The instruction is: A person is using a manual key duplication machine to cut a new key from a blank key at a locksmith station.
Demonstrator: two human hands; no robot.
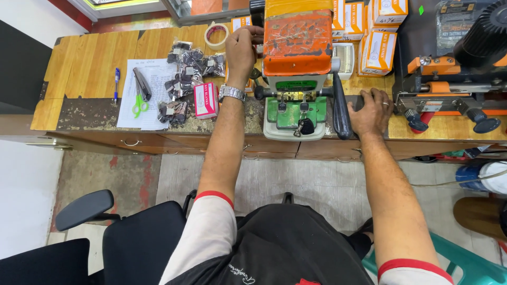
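An orange and green key cutting machine (pixel 297 63) stands on the wooden workbench (pixel 90 68). A key with a black head (pixel 304 126) is clamped in the machine's green front vise. My left hand (pixel 242 48), with a metal watch on the wrist, reaches up to the machine's left side, fingers curled around something I cannot make out. My right hand (pixel 371 111) rests flat on the bench just right of the machine's black lever handle (pixel 340 108), holding nothing.
Left of the machine lie bags of key blanks (pixel 185 74), a small pink box (pixel 205 100), green-handled scissors (pixel 140 95) on a sheet of paper, a blue pen (pixel 116 79) and a tape roll (pixel 216 34). A second machine (pixel 449 63) and stacked boxes (pixel 380 47) stand right.
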